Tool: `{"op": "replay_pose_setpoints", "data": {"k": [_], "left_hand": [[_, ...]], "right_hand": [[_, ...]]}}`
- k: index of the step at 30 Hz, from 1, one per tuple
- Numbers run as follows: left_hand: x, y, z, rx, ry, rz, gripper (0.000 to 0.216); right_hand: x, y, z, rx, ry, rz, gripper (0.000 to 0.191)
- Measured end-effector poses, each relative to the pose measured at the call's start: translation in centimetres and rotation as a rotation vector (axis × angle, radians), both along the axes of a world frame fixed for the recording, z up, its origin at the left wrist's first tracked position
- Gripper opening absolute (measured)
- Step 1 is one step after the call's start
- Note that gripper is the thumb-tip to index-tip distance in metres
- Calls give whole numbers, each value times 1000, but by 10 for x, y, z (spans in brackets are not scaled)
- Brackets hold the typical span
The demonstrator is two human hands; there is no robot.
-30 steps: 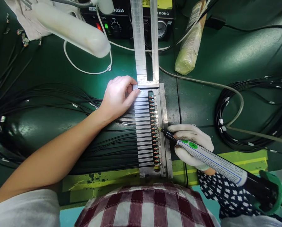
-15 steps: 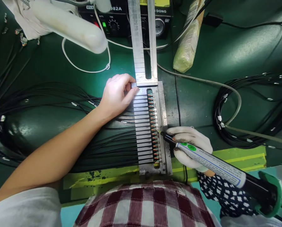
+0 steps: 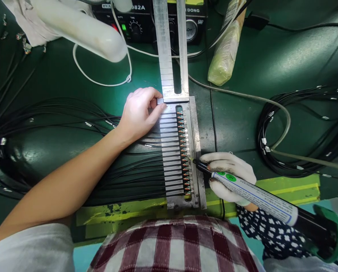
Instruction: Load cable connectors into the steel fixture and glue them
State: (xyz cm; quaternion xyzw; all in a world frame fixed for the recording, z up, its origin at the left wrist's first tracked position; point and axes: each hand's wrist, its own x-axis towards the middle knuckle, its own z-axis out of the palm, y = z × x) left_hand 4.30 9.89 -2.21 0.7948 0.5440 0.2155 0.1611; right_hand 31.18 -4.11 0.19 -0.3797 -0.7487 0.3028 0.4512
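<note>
A metal fixture point(image 3: 196, 136) lies on the green bench and clamps a row of black cables point(image 3: 135, 177) whose stripped coloured wire ends line its slot. My left hand point(image 3: 139, 113), bare, rests on the fixture's top left; its fingers pinch a small metal block under the upright metal rail point(image 3: 165, 49). My right hand point(image 3: 228, 170), in a soiled white glove, grips a long dispensing syringe point(image 3: 254, 194) with green stickers. The syringe's black tip touches the wire ends about two thirds of the way down the row.
A black control box point(image 3: 146, 19) with a green lamp stands at the back. A white lamp arm point(image 3: 81, 26) lies at top left, a wrapped roll point(image 3: 224, 53) at top centre. Black cable coils point(image 3: 299, 128) fill the right; more cables spread left. Yellow tape marks the front edge.
The syringe tip has moved slightly down the row of wire ends. My left hand has stayed put on the fixture's top.
</note>
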Motion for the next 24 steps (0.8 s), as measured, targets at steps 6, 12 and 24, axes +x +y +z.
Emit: {"op": "replay_pose_setpoints", "data": {"k": [6, 12, 24], "left_hand": [[0, 0, 1, 4, 4, -3, 17], [1, -1, 0, 12, 2, 9, 15], [2, -1, 1, 3, -18, 13, 15]], "right_hand": [[0, 0, 0, 6, 10, -1, 24], [1, 0, -1, -1, 1, 14, 27], [2, -2, 1, 53, 11, -10, 28]]}}
